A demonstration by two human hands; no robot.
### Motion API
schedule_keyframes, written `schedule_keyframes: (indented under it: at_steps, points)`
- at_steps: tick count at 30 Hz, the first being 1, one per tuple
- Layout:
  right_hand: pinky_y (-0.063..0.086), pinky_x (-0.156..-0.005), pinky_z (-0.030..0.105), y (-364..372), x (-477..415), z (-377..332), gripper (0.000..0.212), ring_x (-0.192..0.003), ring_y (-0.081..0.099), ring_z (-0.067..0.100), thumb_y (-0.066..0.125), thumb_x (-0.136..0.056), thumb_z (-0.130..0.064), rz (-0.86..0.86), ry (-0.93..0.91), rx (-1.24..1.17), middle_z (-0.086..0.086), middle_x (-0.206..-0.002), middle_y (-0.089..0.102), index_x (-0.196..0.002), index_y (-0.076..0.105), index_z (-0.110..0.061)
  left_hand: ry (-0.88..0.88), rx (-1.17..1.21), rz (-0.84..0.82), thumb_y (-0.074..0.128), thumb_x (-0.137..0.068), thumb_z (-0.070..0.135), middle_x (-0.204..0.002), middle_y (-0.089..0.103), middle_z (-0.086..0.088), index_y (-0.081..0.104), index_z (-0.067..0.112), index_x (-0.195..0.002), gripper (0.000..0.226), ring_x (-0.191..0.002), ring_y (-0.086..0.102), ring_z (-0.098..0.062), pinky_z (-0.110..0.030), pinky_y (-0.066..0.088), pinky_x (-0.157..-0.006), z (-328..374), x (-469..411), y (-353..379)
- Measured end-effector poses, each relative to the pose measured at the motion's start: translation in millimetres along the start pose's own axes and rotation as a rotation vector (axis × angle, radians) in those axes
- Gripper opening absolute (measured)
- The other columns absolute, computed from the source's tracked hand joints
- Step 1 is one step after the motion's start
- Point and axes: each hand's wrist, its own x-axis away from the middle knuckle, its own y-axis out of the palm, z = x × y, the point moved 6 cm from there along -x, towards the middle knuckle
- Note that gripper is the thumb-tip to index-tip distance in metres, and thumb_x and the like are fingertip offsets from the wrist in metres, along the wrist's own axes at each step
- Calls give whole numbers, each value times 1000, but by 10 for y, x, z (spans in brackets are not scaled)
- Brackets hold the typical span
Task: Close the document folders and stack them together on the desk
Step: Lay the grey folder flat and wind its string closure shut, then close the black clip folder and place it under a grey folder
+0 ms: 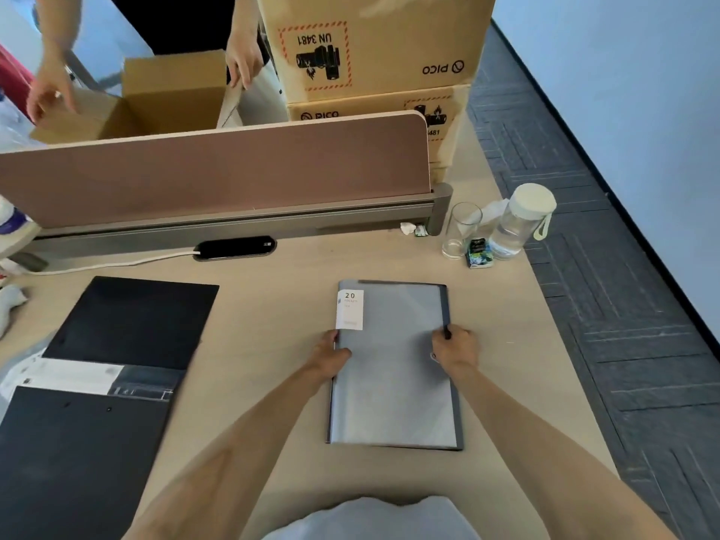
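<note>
1. Both hands hold one closed grey folder (393,368) by its long edges: left hand (331,354) on the left edge, right hand (456,348) on the right, fingers curled.
2. It lies flat on the table (272,305), between the grips.
3. One black folder (105,383) lies open, well apart to the left.

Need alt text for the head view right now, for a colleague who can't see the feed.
Both hands grip a closed grey document folder on the desk: left hand on its left edge, right hand on its right edge. A black folder lies open to the left; a glass and water bottle stand beyond.
</note>
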Motion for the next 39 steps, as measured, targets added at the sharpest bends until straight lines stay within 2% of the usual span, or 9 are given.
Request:
schedule_keyframes:
  at_steps: [8,11,15,20,24,29,32,36,39]
  points:
    - [61,-73,43,-235,307,-333,15,-75,71,30,53,-78,-27,-49,-66,-60,6,-74,59,-72,59,-15,16,-4,-42,54,-72,22,-117,62,3,50,26,-125,53,-105,62,-21,-36,55,-84,-97,-142,23]
    - [56,-82,36,-242,483,-453,18,-90,66,32,56,-78,-30,-31,-168,26,6,-97,54,-90,61,-18,34,-49,-20,55,-72,24,-116,59,10,48,27,-119,47,-108,58,-18,-36,48,-95,-69,-52,-17]
    - [49,-94,34,-6,793,-722,31,-109,56,22,56,-88,-25,-85,-314,155,3,-125,46,-118,61,-19,102,-104,32,52,-92,15,-113,43,6,42,21,-131,40,-106,47,-15,-24,36,-88,-65,144,-104]
    - [44,-98,30,499,1139,-1060,30,-117,52,20,54,-89,-25,-173,-460,236,4,-125,51,-117,62,-18,167,-170,95,47,-95,8,-149,38,-9,34,7,-143,50,-135,40,-23,-18,31,-98,-274,318,-415]
    - [41,-91,23,1013,1428,-1292,28,-113,55,21,57,-89,-23,-252,-548,264,7,-119,58,-114,65,-13,159,-184,166,48,-96,9,-146,41,-13,38,5,-140,46,-132,42,-27,-23,35,-100,-524,487,-852]
    - [45,-86,26,1727,1792,-1520,22,-103,60,20,57,-87,-24,-335,-602,318,5,-108,63,-104,67,-14,116,-169,242,49,-95,11,-137,48,-10,47,7,-134,39,-123,50,-27,-16,34,-83,-1063,574,-1493]
    - [43,-76,24,2176,2054,-1666,19,-97,62,23,57,-87,-23,-402,-631,423,10,-104,63,-96,66,-9,94,-161,274,49,-94,15,-135,52,-9,50,12,-133,39,-123,51,-26,-21,38,-92,-1381,631,-1887]
    - [46,-96,29,2811,2344,-1791,30,-110,61,25,58,-84,-25,-484,-582,558,12,-116,63,-110,65,-11,110,-183,289,49,-93,15,-132,57,-8,56,14,-129,37,-124,52,-26,-27,38,-103,-1739,696,-2351]
    - [43,-95,28,3224,2557,-1891,36,-116,57,26,56,-86,-25,-505,-500,580,10,-123,61,-118,58,-9,144,-228,318,48,-92,15,-130,59,-8,55,16,-129,38,-122,53,-26,-31,40,-103,-2002,743,-2707]
